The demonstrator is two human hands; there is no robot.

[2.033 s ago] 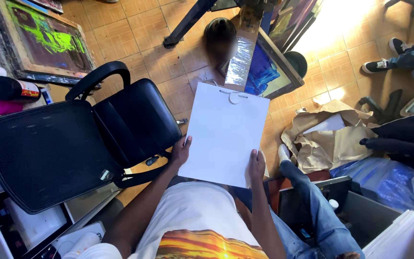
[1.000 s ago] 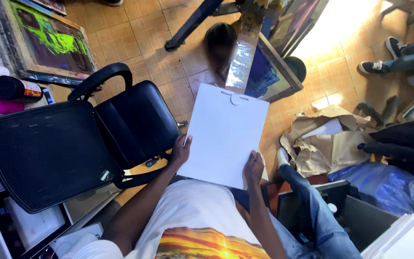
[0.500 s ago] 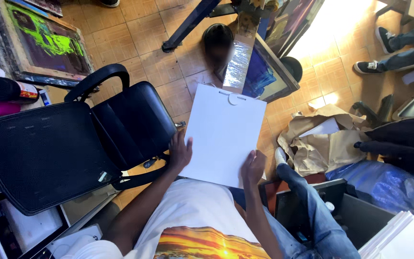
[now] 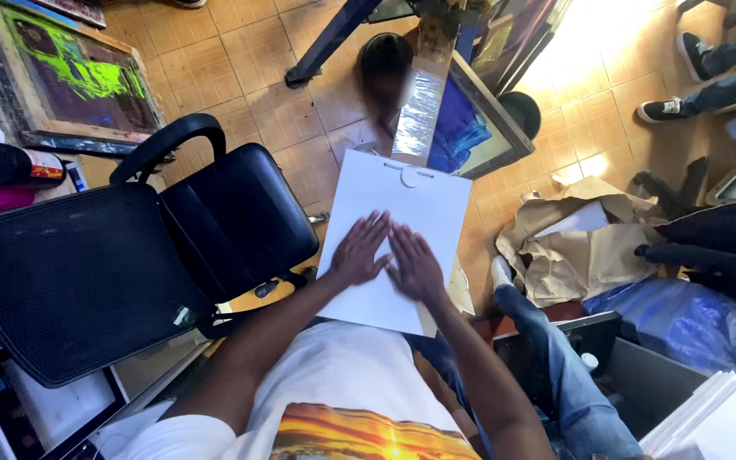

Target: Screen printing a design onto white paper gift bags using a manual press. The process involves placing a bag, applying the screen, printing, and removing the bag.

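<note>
White paper bag (image 4: 402, 213): flat, rectangular, plain, with a half-round thumb notch at the far edge. Lies across the lap, far edge out over the tiled floor, slightly tilted. Surface smooth; near edge partly covered by both hands.

From my feed, 2 hands lay flat side by side on the sheet (image 4: 402, 213), left hand (image 4: 361, 252) touching right hand (image 4: 416, 266). The office chair (image 4: 129, 264) stood left of the sheet, crumpled paper (image 4: 568, 247) to its right, and a framed screen (image 4: 78, 81) lay on the floor beyond the chair.
</note>
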